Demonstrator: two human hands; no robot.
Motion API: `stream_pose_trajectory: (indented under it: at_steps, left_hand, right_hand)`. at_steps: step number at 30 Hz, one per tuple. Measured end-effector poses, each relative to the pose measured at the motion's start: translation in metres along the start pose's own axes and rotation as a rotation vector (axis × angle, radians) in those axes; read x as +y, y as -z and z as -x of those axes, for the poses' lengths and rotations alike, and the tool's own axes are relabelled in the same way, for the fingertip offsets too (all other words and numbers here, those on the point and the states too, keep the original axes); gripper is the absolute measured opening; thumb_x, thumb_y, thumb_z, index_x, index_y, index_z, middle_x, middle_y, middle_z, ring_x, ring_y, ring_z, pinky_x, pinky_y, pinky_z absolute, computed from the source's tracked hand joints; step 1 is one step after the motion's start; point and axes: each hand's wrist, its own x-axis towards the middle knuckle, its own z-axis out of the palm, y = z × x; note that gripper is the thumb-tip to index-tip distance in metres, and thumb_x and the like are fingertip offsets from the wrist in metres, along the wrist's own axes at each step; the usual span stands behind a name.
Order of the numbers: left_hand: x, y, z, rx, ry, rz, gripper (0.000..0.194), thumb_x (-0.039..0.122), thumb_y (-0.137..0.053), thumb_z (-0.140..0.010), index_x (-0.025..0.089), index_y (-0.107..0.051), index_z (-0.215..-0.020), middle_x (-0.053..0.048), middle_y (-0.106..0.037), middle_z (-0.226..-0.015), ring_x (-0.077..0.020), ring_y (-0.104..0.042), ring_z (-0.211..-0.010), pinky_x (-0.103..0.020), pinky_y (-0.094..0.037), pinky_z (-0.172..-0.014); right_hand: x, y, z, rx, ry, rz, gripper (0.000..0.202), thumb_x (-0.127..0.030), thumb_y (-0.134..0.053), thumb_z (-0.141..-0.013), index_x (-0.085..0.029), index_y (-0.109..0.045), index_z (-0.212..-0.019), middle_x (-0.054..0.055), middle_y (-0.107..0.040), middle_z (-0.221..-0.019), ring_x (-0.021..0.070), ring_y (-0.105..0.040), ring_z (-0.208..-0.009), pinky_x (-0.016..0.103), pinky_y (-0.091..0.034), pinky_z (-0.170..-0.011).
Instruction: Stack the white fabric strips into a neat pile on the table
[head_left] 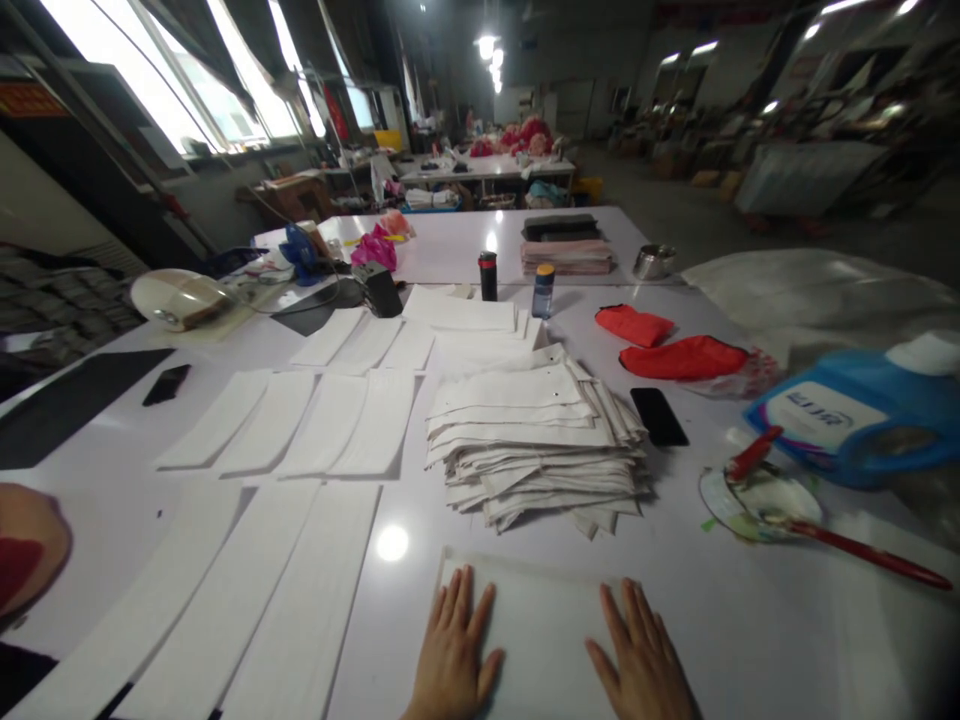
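My left hand [456,645] lies flat with spread fingers on the left side of a pale, slightly see-through sheet [544,640] at the front of the table. On that sheet's right side rests my right hand [637,645], also flat, its fingers stretched forward. Neither hand grips anything. Just beyond the sheet rises an uneven stack of white fabric pieces [525,440] with ragged edges. To the left, long white strips [292,590] lie in overlapping rows on the table.
On the right are a blue jug [847,415], a lid-like dish [750,500] with red-handled brushes, a black phone [658,416] and red sleeves [682,358]. Two bottles [543,292] stand behind the stack. Another phone [166,384] lies left, near a black mat [75,405].
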Motion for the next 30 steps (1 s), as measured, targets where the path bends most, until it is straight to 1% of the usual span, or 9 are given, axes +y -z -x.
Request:
stream_pose_trajectory:
  at_steps: [4,6,8,11,13,16,18,24,30]
  left_hand:
    - [-0.008,-0.025,0.005,0.018,-0.029,0.005,0.083,0.055,-0.056,-0.08,0.033,-0.014,-0.148,-0.011,-0.034,-0.15,-0.035,-0.041,-0.133,-0.048,-0.041,-0.102]
    - [-0.016,-0.036,0.005,0.04,-0.002,0.041,0.082,0.053,-0.057,-0.08,0.037,-0.012,-0.146,-0.011,-0.043,-0.145,-0.035,-0.046,-0.129,-0.049,-0.045,-0.098]
    - [-0.028,-0.036,0.0,0.083,0.035,0.128,0.079,0.051,-0.058,-0.08,0.039,-0.016,-0.145,-0.012,-0.049,-0.141,-0.0346,-0.049,-0.127,-0.05,-0.047,-0.096]
    - [-0.057,-0.006,-0.026,0.168,0.109,0.346,0.061,0.048,-0.057,-0.081,0.038,-0.04,-0.14,-0.01,-0.053,-0.138,-0.0311,-0.05,-0.126,-0.047,-0.048,-0.097]
    - [-0.081,0.025,-0.058,0.273,0.289,0.49,0.048,0.046,-0.051,-0.084,0.03,-0.056,-0.129,-0.011,-0.058,-0.132,-0.029,-0.054,-0.122,-0.046,-0.049,-0.097]
    - [-0.121,0.068,-0.122,0.361,0.656,0.704,0.052,0.048,-0.045,-0.083,0.015,-0.06,-0.12,-0.017,-0.063,-0.121,-0.0287,-0.063,-0.104,-0.043,-0.055,-0.082]
    - [-0.147,0.085,-0.167,0.345,0.821,0.798,0.051,0.045,-0.043,-0.082,0.011,-0.06,-0.117,-0.017,-0.064,-0.12,-0.0261,-0.065,-0.099,-0.039,-0.054,-0.082]
    - [-0.194,0.084,-0.258,0.224,0.93,0.794,0.042,0.048,-0.046,-0.08,0.012,-0.069,-0.079,-0.013,-0.074,-0.079,-0.0254,-0.068,-0.079,-0.032,-0.05,-0.067]
    - [-0.2,0.087,-0.283,0.102,0.865,0.682,0.024,0.034,-0.052,-0.074,0.015,-0.067,-0.071,-0.012,-0.074,-0.078,-0.0262,-0.068,-0.08,-0.031,-0.047,-0.07]
  right_hand:
    - [0.007,-0.006,-0.005,0.15,0.052,0.084,0.063,-0.058,-0.044,-0.083,-0.013,-0.061,-0.124,0.024,-0.041,-0.137,0.0409,-0.045,-0.121,0.061,-0.045,-0.086]
    - [0.014,0.016,-0.029,0.201,0.067,0.041,0.058,-0.057,-0.044,-0.083,-0.015,-0.066,-0.117,0.023,-0.05,-0.13,0.0406,-0.051,-0.114,0.059,-0.048,-0.083]
    - [0.019,0.056,-0.075,0.195,0.07,-0.087,0.05,-0.05,-0.041,-0.09,-0.016,-0.066,-0.116,0.018,-0.054,-0.127,0.0334,-0.052,-0.115,0.049,-0.049,-0.088]
    - [0.021,0.123,-0.178,0.183,0.027,-0.226,0.043,-0.043,-0.036,-0.094,-0.018,-0.067,-0.111,0.01,-0.063,-0.113,0.0257,-0.056,-0.106,0.039,-0.045,-0.094]
    - [0.021,0.151,-0.253,0.159,0.001,-0.216,0.037,-0.029,-0.035,-0.094,-0.017,-0.066,-0.111,0.009,-0.064,-0.109,0.0221,-0.057,-0.103,0.033,-0.044,-0.093]
    - [0.019,0.156,-0.346,0.048,-0.121,-0.168,0.027,-0.018,-0.046,-0.091,-0.016,-0.066,-0.109,0.009,-0.066,-0.104,0.0217,-0.06,-0.096,0.034,-0.047,-0.087]
    - [0.017,0.146,-0.384,-0.059,-0.228,-0.123,0.018,-0.021,-0.055,-0.091,-0.015,-0.066,-0.103,0.008,-0.066,-0.097,0.0211,-0.062,-0.088,0.036,-0.05,-0.08]
    - [0.017,0.124,-0.41,-0.254,-0.438,-0.025,0.018,-0.033,-0.066,-0.089,-0.015,-0.064,-0.087,0.003,-0.064,-0.082,0.017,-0.062,-0.073,0.034,-0.053,-0.069]
    - [0.021,0.12,-0.411,-0.19,-0.527,-0.101,0.022,-0.034,-0.065,-0.091,-0.013,-0.063,-0.084,0.002,-0.063,-0.079,0.0168,-0.062,-0.075,0.034,-0.054,-0.071]
